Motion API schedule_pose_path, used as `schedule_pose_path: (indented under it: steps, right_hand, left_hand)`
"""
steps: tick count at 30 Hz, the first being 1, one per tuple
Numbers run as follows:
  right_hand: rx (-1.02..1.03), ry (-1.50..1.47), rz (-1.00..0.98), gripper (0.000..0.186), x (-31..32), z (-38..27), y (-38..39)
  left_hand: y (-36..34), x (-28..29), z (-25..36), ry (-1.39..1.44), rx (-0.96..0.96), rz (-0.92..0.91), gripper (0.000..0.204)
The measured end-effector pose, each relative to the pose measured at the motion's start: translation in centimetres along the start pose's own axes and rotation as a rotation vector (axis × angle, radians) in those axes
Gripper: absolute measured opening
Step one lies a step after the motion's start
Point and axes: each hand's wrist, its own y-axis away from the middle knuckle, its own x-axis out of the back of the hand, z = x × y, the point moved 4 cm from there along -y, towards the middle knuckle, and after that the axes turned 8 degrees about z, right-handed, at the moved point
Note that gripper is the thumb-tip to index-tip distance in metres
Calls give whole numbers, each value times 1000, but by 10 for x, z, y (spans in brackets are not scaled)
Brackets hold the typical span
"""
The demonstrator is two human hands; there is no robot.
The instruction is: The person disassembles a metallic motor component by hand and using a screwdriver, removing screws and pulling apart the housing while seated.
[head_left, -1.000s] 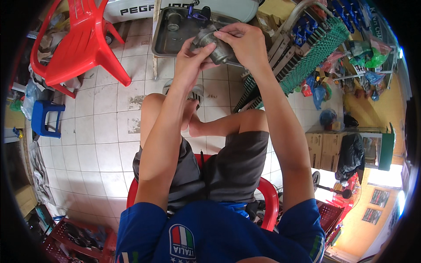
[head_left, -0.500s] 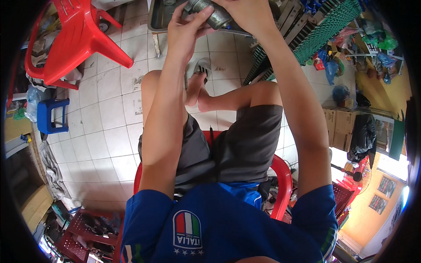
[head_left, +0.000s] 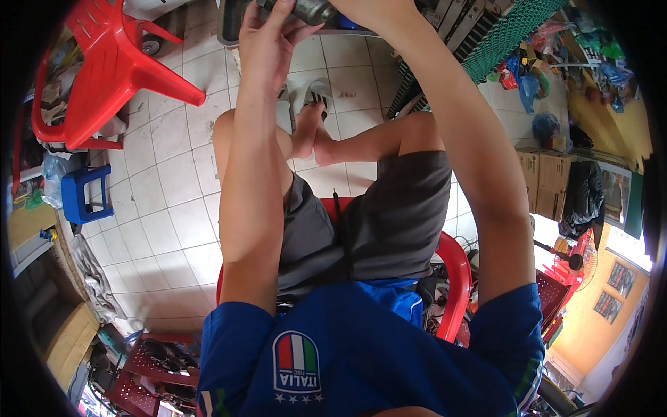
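Observation:
At the top edge of the head view, my left hand is closed around a dark grey, cylindrical metal part. The part lies roughly sideways, with a stubby end pointing right; its upper side is cut off by the frame. Just right of that end is my right hand. Its fingers run out past the top edge, so their grip is hidden. Beneath the hands shows a grey metal tray, mostly covered or out of frame.
A red plastic chair and a blue stool stand at left. Green mesh furniture is close by my right forearm. Cardboard boxes and a black plastic bag are at right. I sit on a red chair over a tiled floor.
Both hands and the metal part have shifted up and left in the view, so more of them is cut off. The surroundings have shifted slightly too. My left hand keeps hold of the part.

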Motion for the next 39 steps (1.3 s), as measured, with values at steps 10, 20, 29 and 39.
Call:
schedule_pose_path:
  steps: [10,20,29,39]
  right_hand:
    - [-11,184,-55,24,-10,-2,0]
    - [-38,141,19,29,-13,6,-2]
    - [3,58,26,30,-12,3,-3]
    - [27,41,63,30,-7,-1,2]
  left_hand:
    - [1,-1,-3,1,-1,21,34]
    - [1,-5,-1,-10,-10,28,35]
    - [0,-4,4,6,-21,28,36]
    - [-1,0,3,-29,-65,20,35]
